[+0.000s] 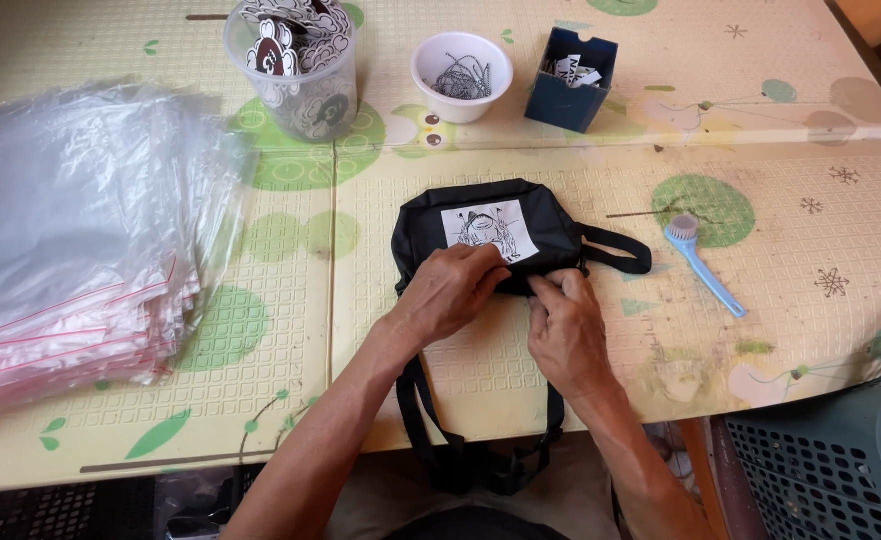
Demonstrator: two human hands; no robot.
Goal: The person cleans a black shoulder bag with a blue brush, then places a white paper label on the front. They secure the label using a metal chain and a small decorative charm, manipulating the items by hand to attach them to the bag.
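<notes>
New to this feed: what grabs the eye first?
The black pouch with a white printed patch at table centre, both hands on its near edge: left hand flat on it, right hand pinching by the zipper end. Next, the big stack of clear bags at far left. Behind sit a plastic cup of stickers, a white bowl and a blue box.

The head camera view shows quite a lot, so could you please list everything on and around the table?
Pouch: one, black with white picture patch, table centre.
Strap: one, black, hanging over the near edge.
Plastic bags: a stack, clear, left.
Cup: one, clear, holding stickers, far side.
Bowl: one, white, holding metal bits.
Box: one, dark blue, far side.
Brush: one, light blue, right.
Crate: one, grey, lower right.
Left hand: on the pouch.
Right hand: at the pouch's near edge.
</notes>
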